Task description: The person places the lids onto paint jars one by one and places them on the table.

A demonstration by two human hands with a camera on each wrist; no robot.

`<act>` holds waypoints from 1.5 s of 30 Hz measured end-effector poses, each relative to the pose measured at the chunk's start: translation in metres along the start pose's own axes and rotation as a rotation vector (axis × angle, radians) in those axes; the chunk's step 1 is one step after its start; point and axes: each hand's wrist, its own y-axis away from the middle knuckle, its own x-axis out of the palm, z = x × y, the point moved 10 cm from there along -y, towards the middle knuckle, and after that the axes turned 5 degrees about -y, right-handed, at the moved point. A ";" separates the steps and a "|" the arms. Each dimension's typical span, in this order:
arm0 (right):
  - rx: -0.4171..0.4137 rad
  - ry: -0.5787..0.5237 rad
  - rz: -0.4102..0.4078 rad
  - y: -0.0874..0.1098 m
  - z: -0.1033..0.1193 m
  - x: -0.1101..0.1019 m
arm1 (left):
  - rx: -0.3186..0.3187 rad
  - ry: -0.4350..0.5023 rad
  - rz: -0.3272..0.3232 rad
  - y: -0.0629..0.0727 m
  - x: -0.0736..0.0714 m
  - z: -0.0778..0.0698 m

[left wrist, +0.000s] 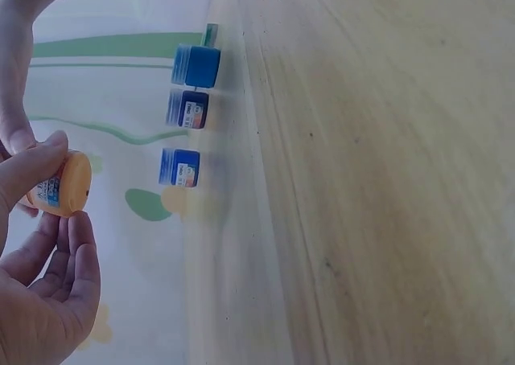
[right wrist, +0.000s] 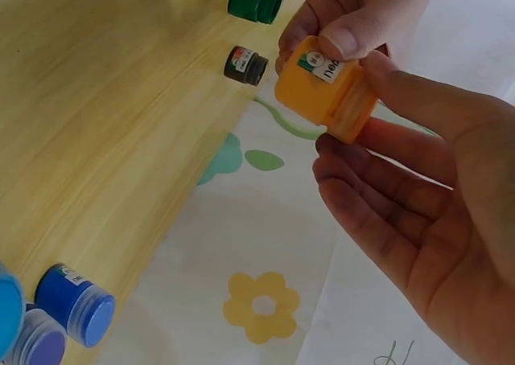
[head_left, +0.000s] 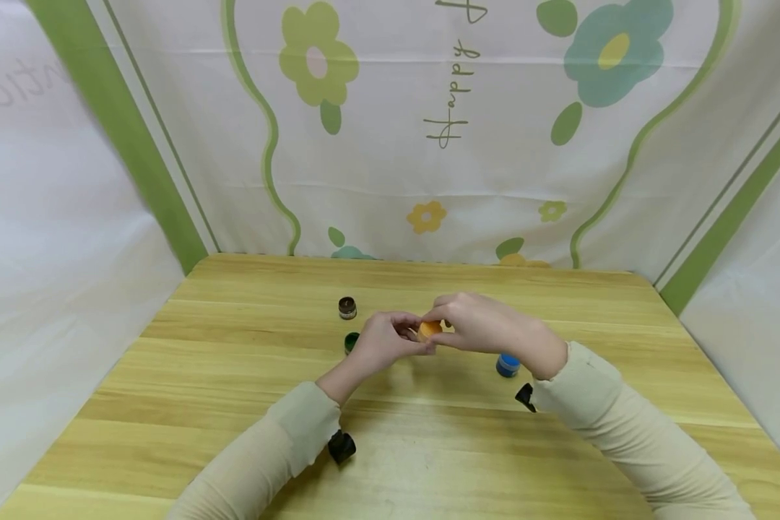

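A small orange paint jar (head_left: 430, 331) is held off the table between both hands. My left hand (head_left: 383, 343) grips its body, thumb on the label side, as the right wrist view shows. My right hand (head_left: 481, 325) pinches the clear lid (right wrist: 352, 116) between thumb and fingertips. The lid sits on the jar, which lies tilted sideways in the wrist views. Behind the left hand stand a green jar (right wrist: 256, 1) and a dark brown jar (head_left: 347, 308). A blue jar (head_left: 508, 365) stands below the right forearm.
The left wrist view has a light blue jar (left wrist: 197, 66) and a purple-blue jar (left wrist: 187, 109) in line with the blue one. Both are hidden by the right arm in the head view. A printed flower cloth (head_left: 364, 166) hangs behind the wooden table (head_left: 188, 347).
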 end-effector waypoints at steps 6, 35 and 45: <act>-0.016 -0.007 -0.009 0.002 0.001 -0.002 | 0.006 -0.004 -0.002 -0.001 0.000 0.000; -0.032 0.002 -0.038 0.001 0.007 0.002 | 0.014 -0.038 -0.019 0.003 -0.005 0.001; -0.083 -0.020 -0.057 0.002 0.010 0.001 | 0.026 -0.033 -0.035 0.001 -0.006 0.001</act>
